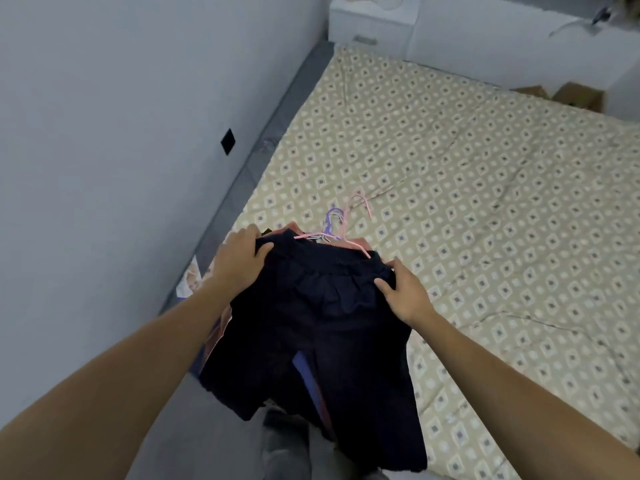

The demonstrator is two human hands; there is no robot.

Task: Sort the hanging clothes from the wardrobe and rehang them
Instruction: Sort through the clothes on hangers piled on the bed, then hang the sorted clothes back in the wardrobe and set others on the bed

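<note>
A pair of dark navy shorts (322,323) lies on top of a small pile of clothes at the near left corner of the bed. My left hand (240,259) grips the left end of the waistband. My right hand (403,292) holds the right end, thumb on top of the fabric. Under the shorts show a salmon-pink garment (216,336) and a strip of blue cloth (308,374). Pink and purple hangers (337,223) stick out from the pile's far side, their hooks lying on the bed.
The bed, with a beige diamond-patterned cover (485,202), fills the right side. A grey bed frame (242,181) runs along the pale wall on the left. A white nightstand (370,22) stands at the head, and cardboard boxes (571,95) at the far right.
</note>
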